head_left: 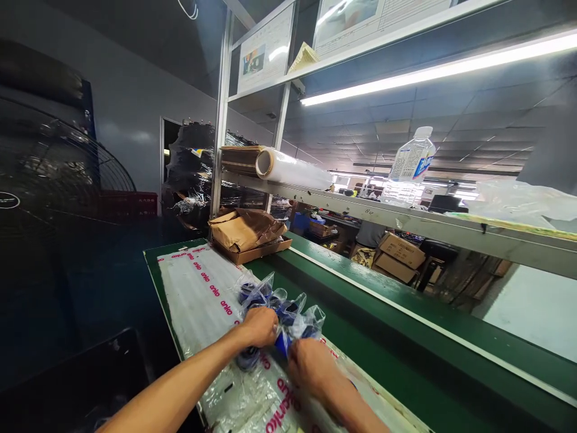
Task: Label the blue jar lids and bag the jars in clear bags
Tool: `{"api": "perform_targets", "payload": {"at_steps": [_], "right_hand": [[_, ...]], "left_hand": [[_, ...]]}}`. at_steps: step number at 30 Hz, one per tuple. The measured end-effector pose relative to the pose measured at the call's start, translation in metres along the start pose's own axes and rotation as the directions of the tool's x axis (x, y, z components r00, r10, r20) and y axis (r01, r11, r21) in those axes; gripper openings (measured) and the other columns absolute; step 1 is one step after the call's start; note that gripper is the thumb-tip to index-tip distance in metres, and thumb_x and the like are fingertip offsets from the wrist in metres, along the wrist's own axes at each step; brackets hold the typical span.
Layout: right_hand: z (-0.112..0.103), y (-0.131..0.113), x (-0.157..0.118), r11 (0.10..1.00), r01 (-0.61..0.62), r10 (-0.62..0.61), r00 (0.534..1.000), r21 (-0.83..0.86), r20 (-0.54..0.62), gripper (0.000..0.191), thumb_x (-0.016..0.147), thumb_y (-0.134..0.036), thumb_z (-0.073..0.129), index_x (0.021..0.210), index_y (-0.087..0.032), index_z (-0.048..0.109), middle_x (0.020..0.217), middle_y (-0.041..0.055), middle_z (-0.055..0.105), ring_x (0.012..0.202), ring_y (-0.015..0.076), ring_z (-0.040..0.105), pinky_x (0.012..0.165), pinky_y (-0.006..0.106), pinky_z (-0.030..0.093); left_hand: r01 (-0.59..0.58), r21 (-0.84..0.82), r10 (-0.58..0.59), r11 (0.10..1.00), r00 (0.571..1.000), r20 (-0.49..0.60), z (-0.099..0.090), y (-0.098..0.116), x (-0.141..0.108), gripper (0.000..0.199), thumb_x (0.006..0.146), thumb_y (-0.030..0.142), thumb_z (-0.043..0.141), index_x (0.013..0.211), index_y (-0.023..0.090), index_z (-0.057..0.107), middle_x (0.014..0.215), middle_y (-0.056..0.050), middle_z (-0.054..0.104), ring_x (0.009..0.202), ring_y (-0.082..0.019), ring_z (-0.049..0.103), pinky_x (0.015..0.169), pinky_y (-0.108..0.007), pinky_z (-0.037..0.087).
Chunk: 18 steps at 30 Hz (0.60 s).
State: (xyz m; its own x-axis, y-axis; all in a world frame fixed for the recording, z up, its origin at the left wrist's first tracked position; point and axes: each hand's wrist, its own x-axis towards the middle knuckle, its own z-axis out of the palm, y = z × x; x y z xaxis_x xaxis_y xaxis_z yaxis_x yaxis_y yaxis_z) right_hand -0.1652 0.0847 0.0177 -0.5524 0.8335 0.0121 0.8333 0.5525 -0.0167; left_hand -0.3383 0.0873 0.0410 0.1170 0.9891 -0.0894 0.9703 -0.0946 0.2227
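Note:
Several dark blue items in clear plastic bags [288, 310] lie bunched on the worktable; their exact kind cannot be made out through the film. My left hand [260, 326] is closed among them, its fingers gripping a clear bag. Close by on the right, my right hand [311, 364] is also closed, with its fingertips at the bag around a bright blue item [282, 341] between the two hands. Another bagged dark blue item [247, 358] sits just below my left wrist. Fingertips of both hands are partly hidden.
White sheeting printed "anko" [193, 294] covers the worktable beside a green conveyor belt [360, 325]. At the far end stands a cardboard tray [238, 255] with brown paper. A shelf above holds a film roll [293, 168] and plastic bottle [411, 162]. A fan [58, 162] stands left.

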Motion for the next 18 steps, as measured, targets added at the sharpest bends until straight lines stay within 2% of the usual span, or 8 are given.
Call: {"api": "perform_targets", "payload": {"at_steps": [3,6,10,13,18], "right_hand": [[-0.023,0.019,0.009,0.981,-0.104,0.11,0.994,0.163,-0.027,0.025,0.098,-0.034,0.061,0.081,-0.017,0.067,0.072,-0.0022,0.066,0.066,0.0142,0.064,0.064,0.029,0.051],[-0.036,0.033,0.011,0.944,-0.161,0.179,0.983,0.289,-0.037,0.031,0.098,-0.037,0.059,0.075,-0.017,0.063,0.067,-0.0042,0.061,0.063,0.013,0.059,0.06,0.027,0.048],[-0.036,0.038,0.006,0.899,-0.206,0.233,0.972,0.386,-0.026,0.027,0.094,-0.029,0.06,0.069,-0.018,0.06,0.06,-0.0059,0.055,0.056,0.0122,0.052,0.054,0.024,0.038],[-0.032,0.036,0.003,0.881,-0.213,0.253,0.967,0.423,-0.039,0.022,0.089,-0.021,0.057,0.068,-0.019,0.061,0.061,-0.0042,0.059,0.06,0.0133,0.053,0.055,0.025,0.033],[-0.033,0.035,0.001,0.865,-0.233,0.3,0.95,0.444,-0.085,0.019,0.084,-0.018,0.053,0.068,-0.022,0.063,0.07,0.0005,0.067,0.069,0.0176,0.058,0.057,0.028,0.028]], "left_hand": [[0.028,-0.085,-0.031,0.996,0.999,-0.023,-0.012,-0.005,0.003,0.026,0.095,0.04,0.065,0.097,0.014,0.067,0.095,-0.003,0.069,0.088,-0.019,0.067,0.083,-0.039,0.056],[0.03,-0.162,-0.041,0.986,0.997,-0.061,-0.021,-0.008,0.001,0.027,0.095,0.041,0.064,0.097,0.014,0.067,0.094,-0.003,0.068,0.088,-0.019,0.066,0.083,-0.039,0.056],[0.027,-0.256,-0.055,0.966,0.993,-0.103,-0.024,-0.01,-0.006,0.026,0.094,0.04,0.065,0.09,0.014,0.066,0.089,-0.002,0.067,0.083,-0.018,0.064,0.08,-0.037,0.054],[0.033,-0.331,-0.076,0.943,0.99,-0.117,-0.02,-0.012,-0.012,0.025,0.092,0.038,0.067,0.083,0.014,0.064,0.081,0.001,0.065,0.076,-0.016,0.062,0.075,-0.033,0.053],[0.019,-0.478,-0.121,0.878,0.976,-0.183,-0.012,-0.016,-0.015,0.014,0.078,0.02,0.073,0.071,0.016,0.062,0.068,0.002,0.06,0.068,-0.015,0.057,0.068,-0.029,0.044]]}}
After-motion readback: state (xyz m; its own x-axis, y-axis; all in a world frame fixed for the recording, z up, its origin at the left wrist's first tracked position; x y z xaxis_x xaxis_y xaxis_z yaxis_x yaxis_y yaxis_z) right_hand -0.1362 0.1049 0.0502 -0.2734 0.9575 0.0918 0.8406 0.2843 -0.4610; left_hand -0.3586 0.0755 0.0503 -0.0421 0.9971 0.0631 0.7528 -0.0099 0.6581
